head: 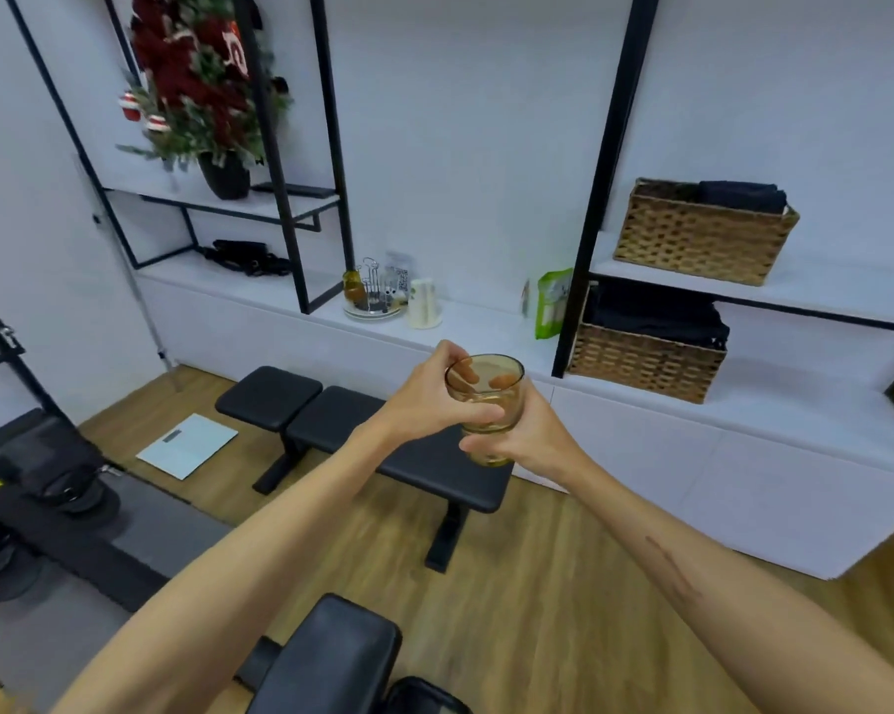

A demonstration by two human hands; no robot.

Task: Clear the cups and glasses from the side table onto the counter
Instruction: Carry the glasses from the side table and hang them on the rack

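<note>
Close to me I see a black padded seat [339, 657] at the bottom. Both of my arms reach out over the wood floor [537, 584]. My left hand [424, 399] and my right hand [530, 435] both hold one amber glass [483, 404] up in the air, fingers curled round it. The glass sits above the black bench [383, 440]. Farther back is the white counter [476, 327]. On it stand a round tray with a glass rack [373, 293], a cream cup [423, 304] and a green bag [552, 304]. Two woven baskets [702, 231] sit on the right.
</note>
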